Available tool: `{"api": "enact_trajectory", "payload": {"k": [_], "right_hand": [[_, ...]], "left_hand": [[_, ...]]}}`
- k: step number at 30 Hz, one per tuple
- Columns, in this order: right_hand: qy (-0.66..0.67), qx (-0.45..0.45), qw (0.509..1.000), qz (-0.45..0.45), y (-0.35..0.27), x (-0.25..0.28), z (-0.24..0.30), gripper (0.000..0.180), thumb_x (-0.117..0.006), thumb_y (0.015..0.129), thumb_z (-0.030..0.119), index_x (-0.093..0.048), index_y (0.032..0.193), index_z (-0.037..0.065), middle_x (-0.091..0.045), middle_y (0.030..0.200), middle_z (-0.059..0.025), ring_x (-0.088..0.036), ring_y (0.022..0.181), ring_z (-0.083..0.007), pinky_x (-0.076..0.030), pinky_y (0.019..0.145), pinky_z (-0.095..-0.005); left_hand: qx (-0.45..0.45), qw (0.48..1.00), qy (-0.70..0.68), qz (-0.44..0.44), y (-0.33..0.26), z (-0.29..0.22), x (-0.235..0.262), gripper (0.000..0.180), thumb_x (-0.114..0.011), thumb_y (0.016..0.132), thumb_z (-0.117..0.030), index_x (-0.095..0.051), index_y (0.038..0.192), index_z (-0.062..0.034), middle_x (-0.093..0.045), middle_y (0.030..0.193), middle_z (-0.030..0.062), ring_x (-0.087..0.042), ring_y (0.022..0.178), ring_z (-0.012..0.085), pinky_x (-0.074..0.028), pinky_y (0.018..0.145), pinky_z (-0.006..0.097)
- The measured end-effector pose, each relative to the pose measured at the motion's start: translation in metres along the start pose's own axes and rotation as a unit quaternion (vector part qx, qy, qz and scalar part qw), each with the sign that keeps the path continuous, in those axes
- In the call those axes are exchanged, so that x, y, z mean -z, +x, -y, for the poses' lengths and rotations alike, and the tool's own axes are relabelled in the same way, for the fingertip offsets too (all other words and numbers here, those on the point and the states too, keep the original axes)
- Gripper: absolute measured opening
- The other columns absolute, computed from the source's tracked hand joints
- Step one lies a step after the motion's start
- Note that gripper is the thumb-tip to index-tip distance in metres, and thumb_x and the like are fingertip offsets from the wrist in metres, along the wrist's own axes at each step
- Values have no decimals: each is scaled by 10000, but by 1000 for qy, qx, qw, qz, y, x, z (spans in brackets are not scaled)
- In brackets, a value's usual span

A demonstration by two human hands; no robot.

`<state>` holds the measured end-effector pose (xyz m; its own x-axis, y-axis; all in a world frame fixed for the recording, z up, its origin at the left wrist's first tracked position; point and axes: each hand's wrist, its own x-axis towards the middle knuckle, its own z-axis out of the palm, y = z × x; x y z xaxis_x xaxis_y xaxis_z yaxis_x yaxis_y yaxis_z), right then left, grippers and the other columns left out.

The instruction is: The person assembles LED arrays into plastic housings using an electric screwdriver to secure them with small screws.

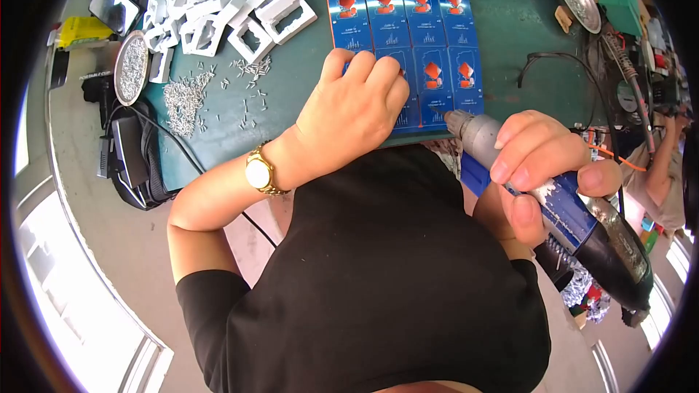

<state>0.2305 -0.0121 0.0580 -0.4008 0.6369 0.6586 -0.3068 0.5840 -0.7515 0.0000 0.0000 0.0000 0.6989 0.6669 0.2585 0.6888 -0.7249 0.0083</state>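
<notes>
Blue panel [408, 22] of 8 small boards lies flat on green mat [306, 102], left hand [349, 113] pressed on its near edge. Right hand [542, 175] clamped on electric screwdriver [575, 222], long axis pointing 10 o'clock, tip at panel's 5 o'clock corner.

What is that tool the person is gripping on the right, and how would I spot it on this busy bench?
Start at the green work mat and find the blue panel of small circuit boards that the left hand presses flat. At the panel's lower right edge, the right hand grips a handheld power tool. It is thick, with a grey nose, blue middle and black rear, unlike the thin tools lying farther right.
</notes>
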Motion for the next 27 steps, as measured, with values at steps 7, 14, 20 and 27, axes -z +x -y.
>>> {"api": "enact_trajectory", "payload": {"k": [7, 14, 20, 27], "right_hand": [[-69, 43, 996, -29, -4, -7, -7, 603, -622, 754, 44, -348, 1285, 128, -574, 844, -94, -600, 626, -231, -460, 636, -409], [6, 50, 997, -52, -4, -10, -11, 635, -672, 662, -103, -369, 1180, 107, -598, 888, -142, -630, 635, -289, -504, 547, -391], [67, 58, 990, -112, -8, -18, -25, 598, -641, 770, -43, -359, 1265, 137, -596, 900, -129, -610, 685, -276, -482, 606, -397], [108, 47, 986, -122, -5, -24, -37, 596, -628, 787, -51, -343, 1270, 151, -587, 903, -130, -597, 717, -259, -494, 645, -402]], "left_hand": [[36, 995, -72, -56, -2, 4, 0, 150, -618, 755, -111, -604, 895, -58, -544, 992, 60, -522, 933, 219, -380, 897, 406], [62, 981, -179, -48, -6, 11, 5, 244, -703, 714, -30, -593, 922, -94, -563, 999, 32, -526, 977, 249, -373, 910, 402], [65, 956, -281, -52, -6, 23, 5, 221, -720, 702, -28, -648, 904, -80, -591, 999, 34, -547, 962, 250, -409, 861, 358], [57, 956, -280, -63, -6, 26, -2, 153, -737, 686, -51, -673, 821, -83, -612, 946, 17, -561, 951, 233, -415, 849, 351]]}}
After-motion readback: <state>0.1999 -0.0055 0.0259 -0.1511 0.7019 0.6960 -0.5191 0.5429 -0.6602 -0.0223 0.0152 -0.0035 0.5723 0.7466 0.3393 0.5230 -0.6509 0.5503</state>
